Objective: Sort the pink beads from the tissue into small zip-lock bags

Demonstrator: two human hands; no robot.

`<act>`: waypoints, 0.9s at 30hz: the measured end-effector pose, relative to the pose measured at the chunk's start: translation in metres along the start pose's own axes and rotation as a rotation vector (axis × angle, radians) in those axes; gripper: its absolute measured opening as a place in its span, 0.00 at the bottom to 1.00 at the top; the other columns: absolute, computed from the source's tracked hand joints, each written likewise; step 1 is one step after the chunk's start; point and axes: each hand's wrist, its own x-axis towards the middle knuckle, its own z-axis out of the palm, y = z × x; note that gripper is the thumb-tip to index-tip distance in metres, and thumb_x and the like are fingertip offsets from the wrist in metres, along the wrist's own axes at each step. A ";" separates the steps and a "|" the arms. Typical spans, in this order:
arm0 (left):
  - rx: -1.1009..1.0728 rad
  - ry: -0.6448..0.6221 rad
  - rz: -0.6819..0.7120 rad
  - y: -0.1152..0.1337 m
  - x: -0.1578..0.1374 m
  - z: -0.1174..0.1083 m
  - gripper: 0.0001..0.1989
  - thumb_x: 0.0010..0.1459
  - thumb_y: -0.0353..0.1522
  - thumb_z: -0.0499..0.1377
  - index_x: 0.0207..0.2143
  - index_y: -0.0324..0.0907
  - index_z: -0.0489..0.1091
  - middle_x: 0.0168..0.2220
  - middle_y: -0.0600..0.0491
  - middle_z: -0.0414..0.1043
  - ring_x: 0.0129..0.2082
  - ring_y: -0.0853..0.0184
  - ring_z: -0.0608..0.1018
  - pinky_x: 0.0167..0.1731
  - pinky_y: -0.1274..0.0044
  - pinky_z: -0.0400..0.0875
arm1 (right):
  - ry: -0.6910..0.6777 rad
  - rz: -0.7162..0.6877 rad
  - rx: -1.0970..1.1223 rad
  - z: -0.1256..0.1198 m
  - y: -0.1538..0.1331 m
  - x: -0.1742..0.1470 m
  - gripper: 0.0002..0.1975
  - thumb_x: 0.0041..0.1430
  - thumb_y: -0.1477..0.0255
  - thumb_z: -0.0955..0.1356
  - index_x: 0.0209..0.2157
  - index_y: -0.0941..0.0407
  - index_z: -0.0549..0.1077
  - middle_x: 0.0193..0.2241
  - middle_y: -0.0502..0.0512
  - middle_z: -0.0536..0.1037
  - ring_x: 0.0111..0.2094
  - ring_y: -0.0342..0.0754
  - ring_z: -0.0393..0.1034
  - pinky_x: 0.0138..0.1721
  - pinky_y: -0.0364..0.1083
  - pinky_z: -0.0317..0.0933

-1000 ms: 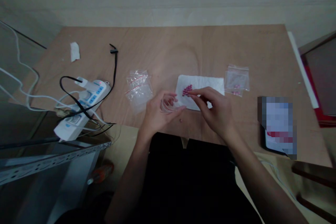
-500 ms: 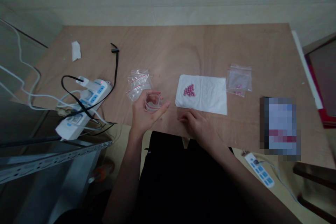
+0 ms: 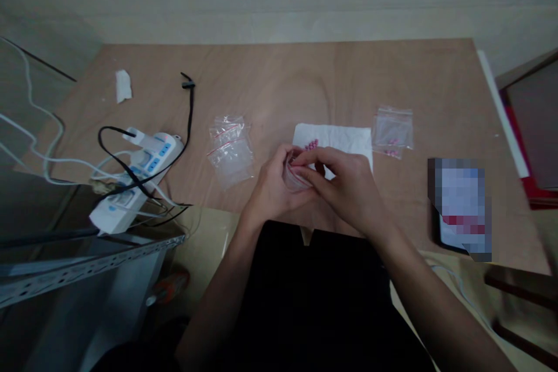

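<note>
Clear bag (image 3: 297, 180), above the table's (image 3: 279, 81) near edge, curled open within the half-closed left hand (image 3: 275, 183), which grips it. Right hand (image 3: 349, 186): thumb and forefinger nearly together at the bag's mouth; whether they pinch anything cannot be told. Beyond, pink beads (image 3: 311, 145) on a white cloth (image 3: 349, 134), both partly hidden by the hands. Left, flat bags (image 3: 231, 160); right, bags with pink contents (image 3: 393, 128).

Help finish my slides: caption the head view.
Left hand holding a clear bag, right hand at its mouth, pink beads on white sheet.
</note>
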 end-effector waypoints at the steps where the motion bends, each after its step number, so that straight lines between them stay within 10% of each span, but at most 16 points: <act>1: -0.101 -0.045 -0.034 -0.001 0.003 -0.002 0.27 0.42 0.38 0.71 0.43 0.43 0.65 0.41 0.51 0.72 0.41 0.64 0.77 0.42 0.73 0.70 | -0.021 0.015 0.022 -0.003 0.003 0.003 0.05 0.59 0.76 0.69 0.33 0.56 0.78 0.30 0.50 0.81 0.29 0.43 0.72 0.32 0.42 0.60; 5: -0.520 -0.155 -0.255 -0.001 0.014 -0.008 0.15 0.52 0.43 0.60 0.36 0.43 0.68 0.38 0.51 0.73 0.41 0.63 0.76 0.43 0.71 0.70 | -0.126 0.040 0.112 -0.015 0.018 0.017 0.06 0.58 0.73 0.69 0.32 0.57 0.80 0.27 0.51 0.81 0.24 0.41 0.67 0.28 0.42 0.57; 9: -0.490 -0.079 -0.435 0.006 0.020 -0.009 0.09 0.55 0.39 0.59 0.31 0.42 0.71 0.29 0.55 0.71 0.31 0.71 0.73 0.32 0.78 0.68 | -0.187 0.061 0.202 -0.023 0.034 0.024 0.08 0.56 0.69 0.70 0.33 0.58 0.81 0.27 0.53 0.81 0.26 0.43 0.69 0.28 0.43 0.59; 17: -0.407 0.037 -0.481 0.015 0.023 -0.007 0.17 0.48 0.43 0.68 0.29 0.38 0.75 0.25 0.54 0.76 0.24 0.72 0.76 0.30 0.79 0.72 | -0.292 0.198 0.494 -0.030 0.048 0.025 0.14 0.52 0.60 0.73 0.33 0.57 0.78 0.31 0.54 0.82 0.32 0.45 0.75 0.33 0.45 0.66; 22: -0.454 0.162 -0.454 0.018 0.017 -0.004 0.16 0.44 0.42 0.71 0.28 0.39 0.77 0.25 0.54 0.79 0.24 0.72 0.78 0.30 0.79 0.75 | -0.332 0.071 0.281 -0.043 0.032 0.025 0.21 0.60 0.54 0.67 0.27 0.57 0.77 0.21 0.50 0.75 0.24 0.42 0.68 0.26 0.43 0.60; 27: -0.481 0.257 -0.372 0.020 0.011 0.001 0.13 0.47 0.40 0.70 0.29 0.41 0.77 0.28 0.55 0.81 0.28 0.72 0.81 0.32 0.80 0.77 | -0.191 -0.066 0.096 -0.049 0.026 0.020 0.16 0.52 0.55 0.73 0.28 0.55 0.80 0.37 0.57 0.79 0.36 0.47 0.73 0.35 0.46 0.65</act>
